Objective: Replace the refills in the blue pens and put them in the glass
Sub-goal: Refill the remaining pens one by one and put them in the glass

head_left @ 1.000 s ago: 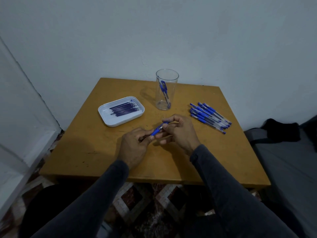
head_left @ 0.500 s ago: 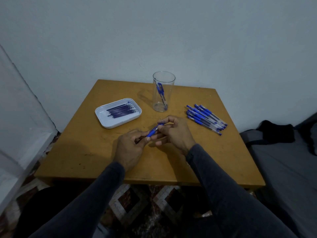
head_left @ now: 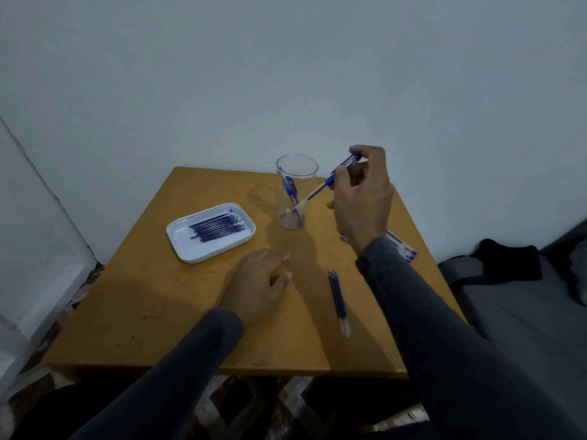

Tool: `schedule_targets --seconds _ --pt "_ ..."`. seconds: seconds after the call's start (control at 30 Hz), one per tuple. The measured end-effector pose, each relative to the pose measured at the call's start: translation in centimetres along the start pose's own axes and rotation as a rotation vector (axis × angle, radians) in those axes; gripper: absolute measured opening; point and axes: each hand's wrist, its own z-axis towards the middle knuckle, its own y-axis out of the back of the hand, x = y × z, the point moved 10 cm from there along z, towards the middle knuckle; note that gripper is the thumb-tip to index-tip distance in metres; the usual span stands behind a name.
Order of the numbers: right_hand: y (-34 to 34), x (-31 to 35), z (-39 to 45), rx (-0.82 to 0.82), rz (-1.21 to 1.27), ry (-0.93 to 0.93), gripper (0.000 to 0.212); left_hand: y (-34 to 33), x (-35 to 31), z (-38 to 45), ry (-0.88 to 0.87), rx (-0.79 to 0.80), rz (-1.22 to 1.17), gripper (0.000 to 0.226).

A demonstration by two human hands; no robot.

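Pens: one stands in the glass (head_left: 296, 192); the right hand (head_left: 360, 198) pinches a second pen (head_left: 330, 183) at the glass's 3 o'clock. Left hand (head_left: 259, 282) rests slack on the worktop (head_left: 152, 300). Remaining pens (head_left: 401, 247) await refilling.

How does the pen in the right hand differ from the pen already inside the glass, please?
The held pen is gripped by the right hand and slants in the air beside the glass; the pen in the glass stands in it, leaning on its wall, untouched. Both are blue and point tip down.
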Motion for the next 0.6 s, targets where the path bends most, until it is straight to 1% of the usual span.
schedule_targets --seconds 0.17,0.23,0.3,0.37,0.43,0.53,0.6 --pt "0.3 1.4 3.7 -0.118 0.093 0.059 0.026 -2.1 -0.9 3.5 -0.054 0.073 0.124 0.047" --pt "-0.3 1.9 4.6 -0.129 0.093 0.105 0.026 -2.6 -0.6 4.6 -0.046 0.087 0.148 0.047" --pt "-1.5 2.1 5.2 -0.11 0.04 0.169 0.024 -3.3 -0.3 5.3 -0.044 0.102 0.174 0.047" --pt "-3.2 1.9 5.6 -0.054 -0.061 0.227 0.023 -3.8 0.0 5.5 -0.036 0.119 0.202 0.048" --pt "-5.3 1.0 6.0 0.038 -0.191 0.255 0.022 -4.1 0.2 5.5 -0.042 0.118 0.213 0.049" --pt "-8.1 -0.7 6.2 0.198 -0.441 0.264 0.023 -4.1 0.3 5.5 -0.054 0.108 0.213 0.049" --pt "-9.2 -1.8 6.3 0.266 -0.537 0.247 0.028 -4.1 0.4 5.5 -0.055 0.106 0.216 0.048"
